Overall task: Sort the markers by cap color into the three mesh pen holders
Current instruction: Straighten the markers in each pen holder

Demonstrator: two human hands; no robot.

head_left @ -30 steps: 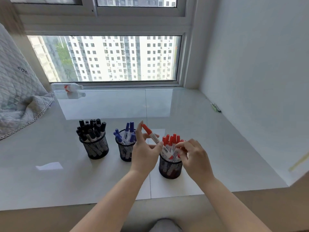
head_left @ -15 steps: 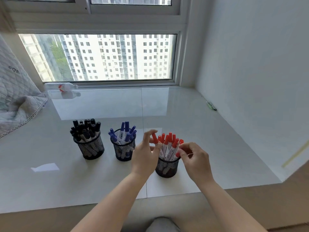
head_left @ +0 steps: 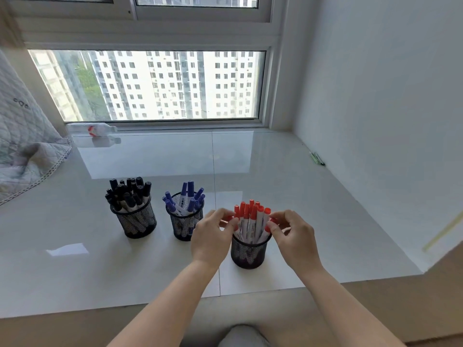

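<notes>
Hands flank the red holder (head_left: 248, 249): left grip (head_left: 213, 234) and right grip (head_left: 292, 234) each pinch red markers (head_left: 250, 221) standing inside. Blue holder (head_left: 185, 221) sits just left; black holder (head_left: 136, 221) beyond it.

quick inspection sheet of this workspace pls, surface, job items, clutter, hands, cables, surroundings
surface: glossy white sill top, reflecting the window.
job's things: three mesh holders in a row; black markers in the left one, blue markers in the middle one, red markers in the right holder. No loose marker seen.
clutter: plastic bottle lying by the window; small green item near the wall.
hands: left hand and right hand pinch red caps on either side of the bunch.
cables: nothing seen.
surroundings: window, white wall, quilt at left.
</notes>
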